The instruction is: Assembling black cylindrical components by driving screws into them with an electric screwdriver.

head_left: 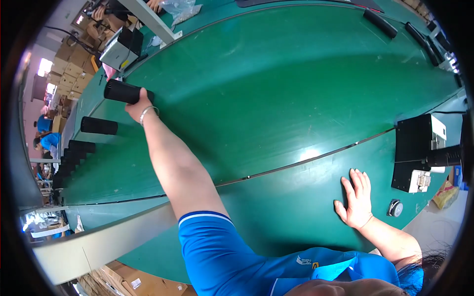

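My left arm reaches far across the green work surface (256,108). At its end my left hand (139,106) is closed round a black cylinder (120,91) with slots along its far end; the fingers behind it are mostly hidden. Closer to me on that side stands a second black cylinder (99,126), apart from the hand. Beyond it more black cylinders (82,146) form a row toward the left edge. On the near strip of the surface my right hand (356,203) lies flat, fingers spread, with nothing in it. Beside it sits a small round silver-and-black part (394,207).
A black-and-white box with metal latches (412,153) stands at the right. Two black rollers (380,23) lie at the far right. A grey metal beam (113,237) crosses the lower left. Another person's hand (100,12) shows far left, near a white-and-black device (118,49).
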Demonstrator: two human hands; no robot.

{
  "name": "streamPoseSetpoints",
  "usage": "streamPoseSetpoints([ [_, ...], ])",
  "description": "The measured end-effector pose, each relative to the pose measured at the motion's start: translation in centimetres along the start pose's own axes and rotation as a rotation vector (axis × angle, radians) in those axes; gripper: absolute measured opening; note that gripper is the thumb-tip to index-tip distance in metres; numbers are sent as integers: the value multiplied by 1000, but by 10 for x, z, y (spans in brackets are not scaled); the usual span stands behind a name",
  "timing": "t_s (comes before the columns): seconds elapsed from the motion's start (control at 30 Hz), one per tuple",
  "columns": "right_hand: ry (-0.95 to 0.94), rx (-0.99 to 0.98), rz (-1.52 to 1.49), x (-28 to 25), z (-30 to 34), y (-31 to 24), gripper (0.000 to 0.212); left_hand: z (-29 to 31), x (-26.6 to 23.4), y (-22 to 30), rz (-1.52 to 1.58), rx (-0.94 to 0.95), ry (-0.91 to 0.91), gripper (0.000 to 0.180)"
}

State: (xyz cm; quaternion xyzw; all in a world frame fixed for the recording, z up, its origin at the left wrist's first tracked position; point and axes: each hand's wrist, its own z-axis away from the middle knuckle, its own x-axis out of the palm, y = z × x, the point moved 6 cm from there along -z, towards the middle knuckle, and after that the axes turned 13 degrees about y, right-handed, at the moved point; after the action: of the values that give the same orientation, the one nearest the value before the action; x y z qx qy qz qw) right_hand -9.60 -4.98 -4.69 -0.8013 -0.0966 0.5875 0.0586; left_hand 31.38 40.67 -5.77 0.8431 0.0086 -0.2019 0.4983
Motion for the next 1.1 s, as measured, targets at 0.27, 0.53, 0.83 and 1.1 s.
streamPoseSetpoints([
  [0.27,107,-26,-24,-11,6,-4,53,80,-37,44,8,78,-236,59],
  [0.53,135,-3,-36,-13,12,2,54,106,-63,41,4,-1,-322,69],
  [0.83,129,0,-22,-14,10,6,53,145,-90,45,10,107,59,76],
  [1.1,132,-16,-39,-14,14,2,53,224,-110,78,598,-296,-699,46],
])
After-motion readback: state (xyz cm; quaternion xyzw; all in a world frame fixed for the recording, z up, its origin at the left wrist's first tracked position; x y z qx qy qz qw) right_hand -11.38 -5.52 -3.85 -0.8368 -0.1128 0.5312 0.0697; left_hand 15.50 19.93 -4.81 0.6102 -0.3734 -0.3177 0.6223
